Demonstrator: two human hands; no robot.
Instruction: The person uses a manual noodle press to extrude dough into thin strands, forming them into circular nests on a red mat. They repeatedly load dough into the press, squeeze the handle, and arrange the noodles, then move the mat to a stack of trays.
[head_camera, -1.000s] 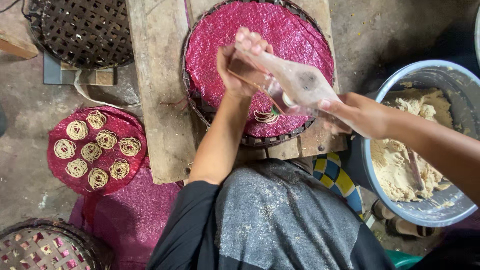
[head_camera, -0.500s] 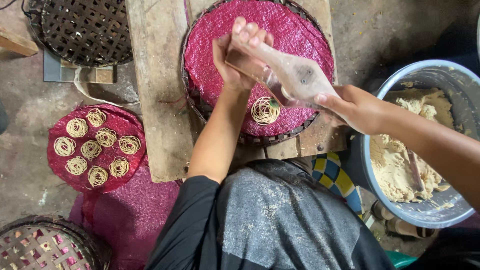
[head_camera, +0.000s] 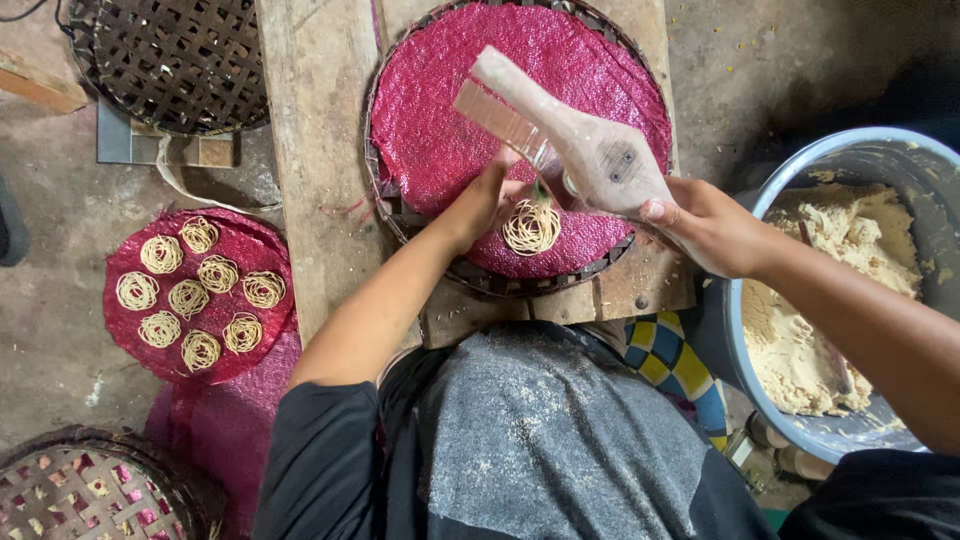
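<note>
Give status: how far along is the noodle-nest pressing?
Done: eight nests on the small pink mat. In hand: right hand holds the wooden press, left hand beside the single nest on the big pink tray. Left: most of that tray bare; dough in the basin.

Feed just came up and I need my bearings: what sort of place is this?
Probably a small, home-style noodle-making workshop, worked at floor level. The hands hold a wooden press over a pink mesh-lined woven tray; coiled noodle nests lie nearby, and a tub of dough sits to the right.
</note>
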